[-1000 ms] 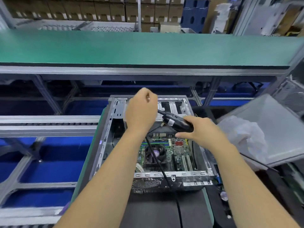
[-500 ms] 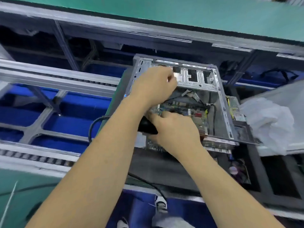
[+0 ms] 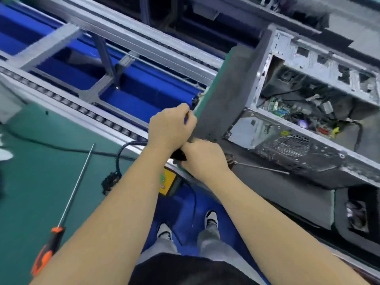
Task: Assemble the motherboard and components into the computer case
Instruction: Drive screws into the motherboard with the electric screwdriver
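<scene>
While both hands meet off the case's near-left corner, seems a pause between fastening steps, judged from the tool being handled away from the board. Right hand [image 3: 204, 158] curled round a black driver [image 3: 178, 155]; left hand [image 3: 170, 128] curled too, fingers bunched at the tip, perhaps pinching a small screw, though cannot tell. Case [image 3: 308, 112] lying open on a dark mat [image 3: 224, 95] to the right, motherboard [image 3: 287, 112] already inside among loose wires. Next move likely calls for carrying the driver back over the board and seating a screw squarely. Nearby: long orange-handled screwdriver [image 3: 61, 212] on the green table [image 3: 30, 182], a second thin-shafted tool [image 3: 257, 166] just beside the right hand, black cable [image 3: 121, 159] trailing left. Loose wires and the case's near wall could crowd the reach.
</scene>
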A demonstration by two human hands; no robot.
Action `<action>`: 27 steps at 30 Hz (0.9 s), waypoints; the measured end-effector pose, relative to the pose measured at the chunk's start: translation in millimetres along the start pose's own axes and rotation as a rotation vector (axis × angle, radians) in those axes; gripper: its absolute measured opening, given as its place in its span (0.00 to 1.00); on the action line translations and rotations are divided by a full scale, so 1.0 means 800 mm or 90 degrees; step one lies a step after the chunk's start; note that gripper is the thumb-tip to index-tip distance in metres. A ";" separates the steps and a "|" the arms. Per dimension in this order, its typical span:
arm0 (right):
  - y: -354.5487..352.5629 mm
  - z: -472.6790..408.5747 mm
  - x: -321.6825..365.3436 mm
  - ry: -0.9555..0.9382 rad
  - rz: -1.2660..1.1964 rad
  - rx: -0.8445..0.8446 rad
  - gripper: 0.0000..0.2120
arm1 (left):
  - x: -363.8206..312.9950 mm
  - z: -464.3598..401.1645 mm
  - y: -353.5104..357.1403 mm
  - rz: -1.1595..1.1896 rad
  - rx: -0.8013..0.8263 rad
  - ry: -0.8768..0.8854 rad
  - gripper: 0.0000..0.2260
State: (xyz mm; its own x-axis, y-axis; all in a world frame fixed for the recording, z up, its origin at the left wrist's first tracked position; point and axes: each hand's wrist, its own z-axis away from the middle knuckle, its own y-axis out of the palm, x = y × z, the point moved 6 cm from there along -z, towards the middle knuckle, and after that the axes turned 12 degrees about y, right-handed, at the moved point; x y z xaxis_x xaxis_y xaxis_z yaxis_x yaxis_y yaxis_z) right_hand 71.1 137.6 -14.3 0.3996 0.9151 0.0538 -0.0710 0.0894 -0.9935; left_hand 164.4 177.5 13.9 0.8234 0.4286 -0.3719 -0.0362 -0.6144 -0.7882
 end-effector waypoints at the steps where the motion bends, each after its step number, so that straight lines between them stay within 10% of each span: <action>1: 0.014 -0.005 0.020 -0.025 0.010 0.012 0.13 | 0.027 0.014 0.003 0.011 0.025 -0.068 0.11; 16: 0.132 -0.002 0.320 -0.492 0.144 0.104 0.14 | 0.290 0.234 -0.084 -0.077 0.060 -0.576 0.08; 27: 0.200 0.031 0.358 -0.599 0.147 0.188 0.24 | 0.332 0.331 -0.056 0.051 0.279 -0.749 0.14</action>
State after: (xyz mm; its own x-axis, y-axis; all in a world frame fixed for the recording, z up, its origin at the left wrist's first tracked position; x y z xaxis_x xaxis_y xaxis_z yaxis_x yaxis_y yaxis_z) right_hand 151.2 423.7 -155.6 -0.5264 0.8489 0.0482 -0.3296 -0.1515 -0.9319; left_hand 234.4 494.1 -179.7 -0.1842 0.8689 -0.4594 -0.4330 -0.4913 -0.7557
